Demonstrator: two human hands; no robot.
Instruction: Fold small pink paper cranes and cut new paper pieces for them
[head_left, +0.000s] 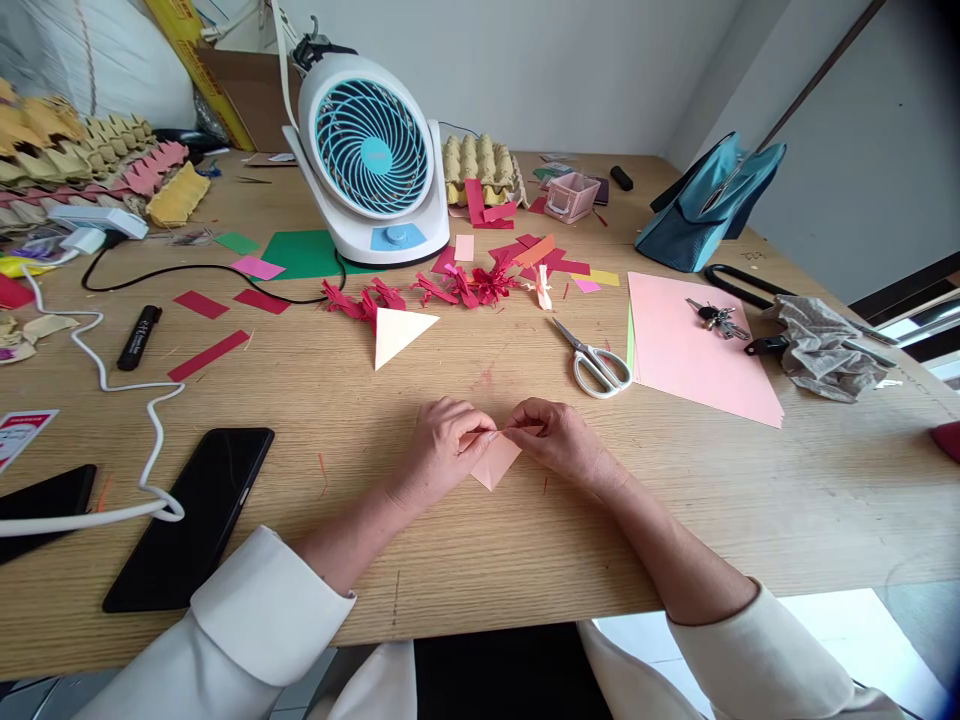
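A small folded piece of pink paper (495, 465) lies near the front of the table, its pointed corner toward me. My left hand (455, 440) pinches its upper edge from the left. From the other side my right hand (559, 443) grips the same edge, fingertips close to the left ones. Part of the paper is hidden under the fingers. Beyond the hands are a cream paper triangle (401, 335) and white-handled scissors (596, 362). Crumpled red paper flowers (465, 285) lie in a row behind these.
A white and blue fan (375, 150) stands at the back. Pink sheets (694, 360) with keys (718, 320) on them lie right, near a blue bag (709, 210). At left are a black phone (191, 520), a white cable (156, 440), a marker (139, 338) and red strips (210, 355).
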